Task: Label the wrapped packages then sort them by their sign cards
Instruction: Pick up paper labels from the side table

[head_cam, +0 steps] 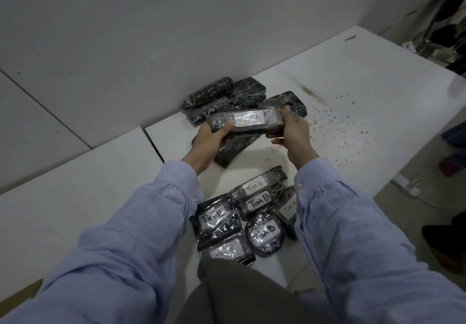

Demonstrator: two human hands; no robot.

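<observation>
Both hands grip one wrapped package (pixel 248 121) above the table (pixel 353 112) — left hand (pixel 208 143) curled round its left end, right hand (pixel 293 134) pinching the right; its label (pixel 249 119) faces up

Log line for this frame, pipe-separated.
left hand + right hand: grip package labelled Tim A, held up | far pile: no labels visible | near pile: labelled, mostly Tim B
</observation>
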